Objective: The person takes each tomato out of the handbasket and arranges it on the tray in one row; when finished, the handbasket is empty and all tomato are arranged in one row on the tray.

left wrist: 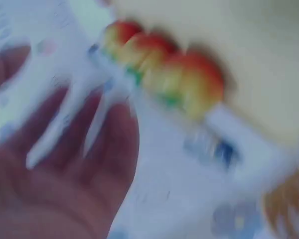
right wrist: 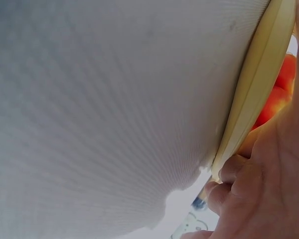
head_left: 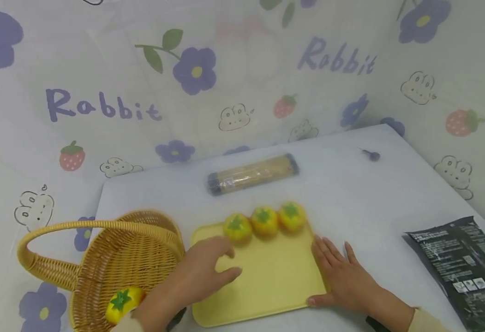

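Observation:
A shallow yellow tray (head_left: 273, 276) lies on the table, with three yellow-and-red toy-like fruits (head_left: 265, 221) with green star-shaped tops in a row along its far edge. My left hand (head_left: 202, 269) hovers over the tray's left side, thumb and fingers apart with nothing between them; in the left wrist view its palm and spread fingers (left wrist: 109, 144) show near the blurred fruits (left wrist: 164, 69). At the tray's right edge my right hand (head_left: 346, 279) touches the rim, fingers extended along the side and thumb at the near corner. The right wrist view shows its fingertips against the tray's side (right wrist: 254, 84).
Left of the tray stands a wicker basket (head_left: 142, 263) with a tall handle; another such fruit (head_left: 122, 304) lies inside. Behind the tray is a wrapped tan roll with dark ends (head_left: 254, 174). A black printed packet (head_left: 466, 272) lies at right, a small dark object (head_left: 373, 156) farther back.

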Available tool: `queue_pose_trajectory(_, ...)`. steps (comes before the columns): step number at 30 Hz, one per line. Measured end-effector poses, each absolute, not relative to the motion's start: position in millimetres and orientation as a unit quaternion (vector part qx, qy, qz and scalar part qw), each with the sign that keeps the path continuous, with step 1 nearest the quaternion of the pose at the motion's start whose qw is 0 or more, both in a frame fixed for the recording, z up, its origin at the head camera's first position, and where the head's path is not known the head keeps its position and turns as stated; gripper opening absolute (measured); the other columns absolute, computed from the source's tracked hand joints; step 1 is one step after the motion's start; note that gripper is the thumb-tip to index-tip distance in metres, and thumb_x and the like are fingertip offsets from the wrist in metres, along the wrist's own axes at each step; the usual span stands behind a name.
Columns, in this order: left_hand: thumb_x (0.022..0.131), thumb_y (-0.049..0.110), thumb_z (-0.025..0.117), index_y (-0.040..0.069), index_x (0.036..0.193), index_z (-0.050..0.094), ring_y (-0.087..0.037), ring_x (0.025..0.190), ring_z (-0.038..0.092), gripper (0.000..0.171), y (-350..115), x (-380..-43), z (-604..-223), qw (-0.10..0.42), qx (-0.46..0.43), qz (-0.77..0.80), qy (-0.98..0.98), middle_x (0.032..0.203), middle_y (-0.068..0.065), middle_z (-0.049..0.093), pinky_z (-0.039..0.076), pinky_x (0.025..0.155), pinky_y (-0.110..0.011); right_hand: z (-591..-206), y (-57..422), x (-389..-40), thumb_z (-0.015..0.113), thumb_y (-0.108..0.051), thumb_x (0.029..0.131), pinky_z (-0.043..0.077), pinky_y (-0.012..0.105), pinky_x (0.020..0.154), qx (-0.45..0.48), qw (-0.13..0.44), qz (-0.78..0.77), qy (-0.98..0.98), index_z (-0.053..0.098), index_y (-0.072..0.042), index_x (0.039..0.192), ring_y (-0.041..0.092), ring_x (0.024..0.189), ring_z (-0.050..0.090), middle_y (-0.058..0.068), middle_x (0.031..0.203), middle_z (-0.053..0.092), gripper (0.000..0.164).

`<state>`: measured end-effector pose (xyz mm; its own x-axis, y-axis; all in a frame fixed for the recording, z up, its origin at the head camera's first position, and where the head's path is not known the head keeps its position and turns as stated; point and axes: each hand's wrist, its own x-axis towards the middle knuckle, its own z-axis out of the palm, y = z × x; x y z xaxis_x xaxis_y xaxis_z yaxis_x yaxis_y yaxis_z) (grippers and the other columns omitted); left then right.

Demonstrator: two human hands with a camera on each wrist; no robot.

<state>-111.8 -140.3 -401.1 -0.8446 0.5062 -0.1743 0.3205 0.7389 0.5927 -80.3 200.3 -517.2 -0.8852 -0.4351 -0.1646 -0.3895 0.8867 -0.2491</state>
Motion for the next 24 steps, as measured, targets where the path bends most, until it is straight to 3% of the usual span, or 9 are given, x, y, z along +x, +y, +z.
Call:
queue_pose_trajectory(3, 0.083, 0.038, 0.073, 0.019, 0.087, 0.064, -0.01, 0.076, 0.055, 0.021, -189, -93, -377, 0.252, 0.194, 0.277, 0.907, 0.084, 0.007, 0.061, 0.047, 0.067, -0.028, -515, 201, -81, 0.049, -0.086, 0.068, 0.01, 0.069, 0.109, -0.209, 0.114, -0.104, 0.966, 0.025, -0.003, 0.151, 0.037, 0.146, 0.017, 0.016, 0.159, 0.018, 0.12)
queue_pose_trajectory(5, 0.078, 0.04, 0.076, 0.019, 0.091, 0.065, -0.011, 0.078, 0.055, 0.027, -219, -88, -373, 0.284, 0.14, 0.229, 0.92, 0.088, 0.005, 0.062, 0.048, 0.068, -0.031, -513, 202, -82, 0.048, -0.086, 0.068, 0.01, 0.069, 0.109, -0.206, 0.114, -0.102, 0.966, 0.025, -0.003, 0.151, 0.038, 0.146, 0.017, 0.016, 0.159, 0.017, 0.12)
queue_pose_trajectory(10, 0.066, 0.037, 0.085, 0.008, 0.123, 0.06, -0.032, 0.097, 0.06, 0.068, -272, -89, -401, 0.288, 0.047, 0.114, 0.95, 0.115, -0.016, 0.059, 0.051, 0.079, -0.051, -510, 206, -83, 0.047, -0.087, 0.068, 0.011, 0.069, 0.108, -0.204, 0.111, -0.098, 0.968, 0.026, -0.002, 0.15, 0.038, 0.145, 0.018, 0.016, 0.159, 0.017, 0.12)
queue_pose_trajectory(13, 0.059, 0.032, 0.088, 0.004, 0.131, 0.054, -0.03, 0.095, 0.058, 0.085, -288, -87, -425, 0.306, 0.017, 0.125, 0.944, 0.116, -0.018, 0.056, 0.05, 0.077, -0.05, -511, 207, -84, 0.046, -0.086, 0.069, 0.011, 0.069, 0.108, -0.206, 0.11, -0.101, 0.967, 0.026, -0.002, 0.15, 0.038, 0.145, 0.019, 0.017, 0.159, 0.018, 0.119)
queue_pose_trajectory(16, 0.055, 0.027, 0.089, 0.004, 0.132, 0.053, -0.024, 0.091, 0.056, 0.089, -291, -82, -445, 0.32, -0.017, 0.147, 0.936, 0.112, -0.015, 0.056, 0.05, 0.077, -0.046, -512, 207, -83, 0.047, -0.086, 0.069, 0.011, 0.069, 0.108, -0.207, 0.107, -0.102, 0.967, 0.026, -0.002, 0.15, 0.038, 0.145, 0.019, 0.017, 0.159, 0.019, 0.119)
queue_pose_trajectory(19, 0.057, 0.027, 0.088, 0.001, 0.133, 0.051, -0.022, 0.087, 0.057, 0.088, -291, -77, -456, 0.324, -0.029, 0.158, 0.933, 0.108, -0.015, 0.058, 0.051, 0.073, -0.044, -513, 206, -83, 0.048, -0.086, 0.069, 0.011, 0.069, 0.108, -0.207, 0.103, -0.1, 0.968, 0.027, -0.002, 0.15, 0.038, 0.145, 0.02, 0.017, 0.158, 0.02, 0.118)
queue_pose_trajectory(24, 0.06, 0.034, 0.087, 0.004, 0.134, 0.05, -0.024, 0.088, 0.058, 0.088, -278, -72, -430, 0.317, -0.023, 0.144, 0.937, 0.115, -0.018, 0.055, 0.051, 0.072, -0.045, -515, 207, -84, 0.048, -0.085, 0.07, 0.012, 0.07, 0.107, -0.213, 0.096, -0.098, 0.967, 0.027, -0.002, 0.15, 0.039, 0.145, 0.02, 0.017, 0.158, 0.021, 0.117)
